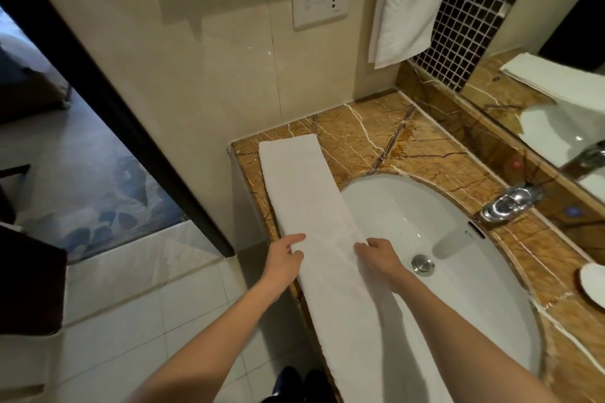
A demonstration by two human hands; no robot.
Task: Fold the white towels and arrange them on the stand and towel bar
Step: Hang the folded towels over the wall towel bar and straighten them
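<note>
The white towel (304, 193) lies as a long strip down the left side of the counter (360, 134), overlapping the sink (465, 278); my left hand (284, 260) and right hand (376, 255) each pinch a long edge midway; I judge lifting both evenly keeps the next fold square.

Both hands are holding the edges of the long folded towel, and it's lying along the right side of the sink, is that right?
Not quite: the head view shows the long folded towel lying along the left side of the sink. The left hand and right hand do hold its edges.
</note>
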